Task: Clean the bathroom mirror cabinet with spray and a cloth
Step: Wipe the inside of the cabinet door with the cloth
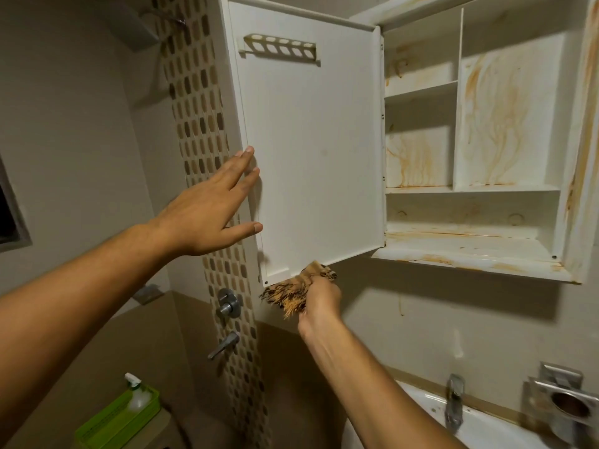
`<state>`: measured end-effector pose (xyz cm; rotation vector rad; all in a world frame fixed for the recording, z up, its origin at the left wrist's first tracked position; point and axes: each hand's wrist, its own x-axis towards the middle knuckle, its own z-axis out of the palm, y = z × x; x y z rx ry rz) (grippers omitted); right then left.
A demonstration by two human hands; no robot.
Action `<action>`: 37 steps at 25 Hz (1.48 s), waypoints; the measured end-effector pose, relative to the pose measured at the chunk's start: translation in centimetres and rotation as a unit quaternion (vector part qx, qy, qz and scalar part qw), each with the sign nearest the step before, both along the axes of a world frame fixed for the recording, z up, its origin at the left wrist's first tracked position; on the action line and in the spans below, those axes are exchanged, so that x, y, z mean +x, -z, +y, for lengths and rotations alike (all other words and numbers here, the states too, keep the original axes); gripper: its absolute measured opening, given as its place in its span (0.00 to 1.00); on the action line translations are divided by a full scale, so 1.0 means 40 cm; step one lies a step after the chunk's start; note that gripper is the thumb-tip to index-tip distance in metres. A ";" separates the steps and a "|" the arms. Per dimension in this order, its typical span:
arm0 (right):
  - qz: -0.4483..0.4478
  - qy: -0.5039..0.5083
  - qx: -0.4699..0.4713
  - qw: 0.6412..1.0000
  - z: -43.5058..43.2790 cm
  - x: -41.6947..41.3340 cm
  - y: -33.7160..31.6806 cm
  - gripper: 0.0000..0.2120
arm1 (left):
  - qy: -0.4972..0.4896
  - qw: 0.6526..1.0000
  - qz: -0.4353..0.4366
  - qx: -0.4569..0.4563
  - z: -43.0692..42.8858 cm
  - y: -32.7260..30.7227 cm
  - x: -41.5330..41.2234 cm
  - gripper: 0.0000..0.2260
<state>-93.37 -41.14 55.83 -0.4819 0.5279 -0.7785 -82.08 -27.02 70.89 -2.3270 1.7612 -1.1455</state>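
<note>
Right hand (pixel 319 298) clenched around bunched cloth (pixel 293 294), pressed to bottom edge of open cabinet door (pixel 311 150). Cloth soft, limp, light; best gripped in wad, as here. Left hand (pixel 214 209) open, fingers spread, steadying door's free edge. Door thin, hinged, likely swings under pressure; needs bracing. Stained cabinet (pixel 486 131) shelves empty, roomy. Spray bottle (pixel 137 395) low left in green tray (pixel 107 426). Faucet (pixel 453 403) below.

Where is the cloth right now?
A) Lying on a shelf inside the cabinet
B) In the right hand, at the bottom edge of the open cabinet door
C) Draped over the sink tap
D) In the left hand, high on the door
B: the right hand bunches the cloth against the lower edge of the door, while the left hand rests open on the door's side edge.
</note>
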 end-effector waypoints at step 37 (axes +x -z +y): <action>0.099 0.299 -0.926 0.210 -0.575 0.054 -0.467 0.29 | 0.054 0.946 -0.017 -0.320 -0.087 -0.509 -0.046 0.32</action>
